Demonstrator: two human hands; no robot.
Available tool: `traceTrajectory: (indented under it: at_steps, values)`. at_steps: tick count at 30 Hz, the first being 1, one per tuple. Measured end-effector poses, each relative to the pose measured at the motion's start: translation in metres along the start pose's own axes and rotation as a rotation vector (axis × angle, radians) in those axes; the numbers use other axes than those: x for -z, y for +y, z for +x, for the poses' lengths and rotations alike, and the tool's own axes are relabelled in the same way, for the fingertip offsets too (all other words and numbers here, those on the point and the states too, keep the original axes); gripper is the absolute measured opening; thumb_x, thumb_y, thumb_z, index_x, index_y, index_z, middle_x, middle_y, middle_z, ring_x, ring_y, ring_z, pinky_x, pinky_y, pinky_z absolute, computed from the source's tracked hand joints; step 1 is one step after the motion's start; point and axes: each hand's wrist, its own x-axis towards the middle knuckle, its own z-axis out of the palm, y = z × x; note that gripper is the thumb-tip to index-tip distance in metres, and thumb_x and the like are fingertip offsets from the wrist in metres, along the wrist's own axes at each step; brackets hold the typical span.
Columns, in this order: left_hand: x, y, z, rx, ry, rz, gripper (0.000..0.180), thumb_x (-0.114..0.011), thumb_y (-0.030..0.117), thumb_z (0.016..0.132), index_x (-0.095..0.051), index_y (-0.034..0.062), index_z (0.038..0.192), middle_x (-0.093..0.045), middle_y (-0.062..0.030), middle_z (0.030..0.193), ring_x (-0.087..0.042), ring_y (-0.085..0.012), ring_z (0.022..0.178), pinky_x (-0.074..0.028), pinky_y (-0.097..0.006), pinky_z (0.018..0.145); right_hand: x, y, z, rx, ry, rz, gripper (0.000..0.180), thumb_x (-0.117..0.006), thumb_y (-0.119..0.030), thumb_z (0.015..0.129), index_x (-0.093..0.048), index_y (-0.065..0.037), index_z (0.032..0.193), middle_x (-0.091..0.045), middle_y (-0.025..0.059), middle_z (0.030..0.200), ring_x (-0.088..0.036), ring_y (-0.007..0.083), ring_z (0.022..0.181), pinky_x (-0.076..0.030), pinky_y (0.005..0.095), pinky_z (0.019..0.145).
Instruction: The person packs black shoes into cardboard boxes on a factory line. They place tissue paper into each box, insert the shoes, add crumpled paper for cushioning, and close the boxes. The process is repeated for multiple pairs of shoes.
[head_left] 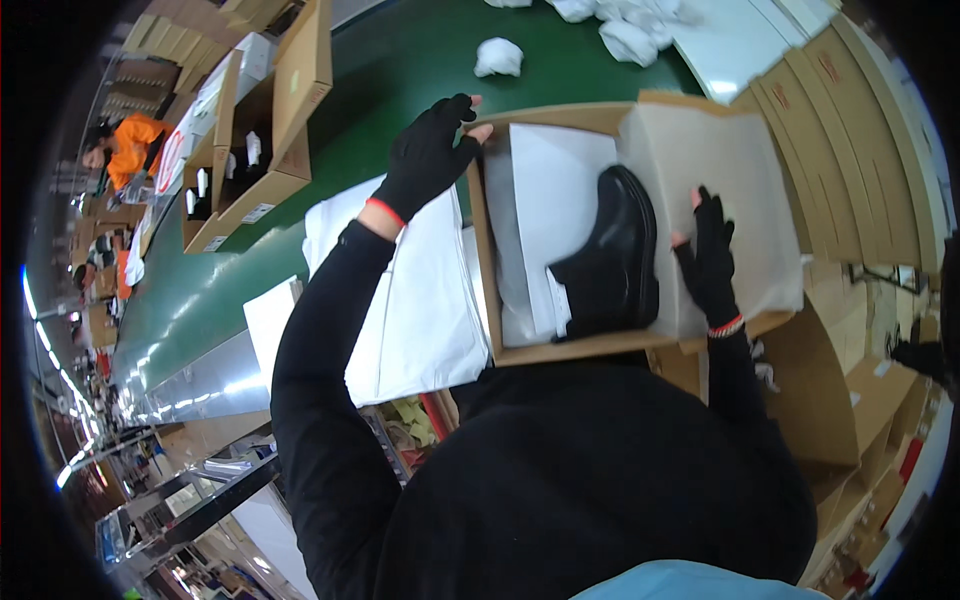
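Black sleeves, gloved hands at cardboard box (560,352) with glossy, apparently leather, black boot (615,255).

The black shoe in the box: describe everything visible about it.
The black shoe is glossy, leather-like, with a thick dark sole and a rounded toe pointing away from the person. It lies on white wrapping paper inside an open cardboard box. The gloved right hand rests on the paper just beside it; the left hand grips the box's far corner.
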Motion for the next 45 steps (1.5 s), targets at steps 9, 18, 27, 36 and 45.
traceTrajectory:
  at_steps: [9, 18, 27, 36, 45]
  values:
    - [-0.109, -0.154, 0.165, 0.564, -0.246, 0.297, 0.089, -0.059, 0.068, 0.073, -0.047, 0.0013, 0.130, -0.062, -0.0229, 0.115, -0.062, -0.0348, 0.106, -0.048, -0.042, 0.090, -0.001, -0.022, 0.012, -0.083, -0.057, 0.208, 0.072, -0.054, -0.047, 0.091, -0.034, -0.004, 0.145, -0.032, 0.0207, 0.149, -0.024, 0.0375, 0.140, -0.017, 0.0471, 0.115]
    - [-0.182, -0.143, 0.208, 0.541, -0.093, 0.272, 0.078, -0.077, 0.048, 0.065, -0.047, 0.0057, 0.123, -0.065, -0.0190, 0.105, -0.064, -0.0361, 0.100, -0.050, -0.045, 0.087, 0.001, -0.012, 0.019, -0.133, -0.050, 0.297, 0.064, -0.047, -0.050, 0.093, -0.048, -0.002, 0.136, -0.041, 0.0177, 0.145, -0.031, 0.0358, 0.138, -0.020, 0.0471, 0.114]
    - [-0.098, 0.061, 0.102, -0.196, -0.083, 0.111, 0.060, -0.080, 0.028, 0.061, -0.057, 0.0136, 0.115, -0.063, -0.0113, 0.090, -0.063, -0.0336, 0.084, -0.052, -0.042, 0.073, 0.006, 0.021, 0.006, -0.271, 0.128, 0.354, 0.042, -0.056, -0.015, 0.093, -0.051, -0.004, 0.133, -0.053, 0.0167, 0.132, -0.050, 0.0308, 0.123, -0.038, 0.0360, 0.103]
    - [-0.180, 0.072, 0.053, -0.133, -0.312, 0.174, 0.042, -0.062, 0.018, 0.081, -0.056, 0.0090, 0.121, -0.056, -0.0176, 0.109, -0.061, -0.0338, 0.097, -0.052, -0.046, 0.079, -0.028, 0.132, -0.055, -0.190, 0.339, -0.350, 0.043, -0.062, -0.024, 0.088, -0.055, -0.005, 0.126, -0.052, 0.0198, 0.130, -0.050, 0.0386, 0.116, -0.041, 0.0459, 0.098]
    - [-0.093, 0.092, -0.029, -0.285, -0.279, -0.200, 0.065, -0.066, 0.037, 0.086, -0.042, 0.0063, 0.138, -0.058, -0.0195, 0.120, -0.059, -0.0335, 0.109, -0.048, -0.038, 0.089, 0.010, 0.155, -0.046, -0.229, 0.198, 0.077, 0.022, -0.062, -0.029, 0.089, -0.066, -0.007, 0.092, -0.068, 0.0119, 0.100, -0.062, 0.0310, 0.098, -0.048, 0.0414, 0.086]
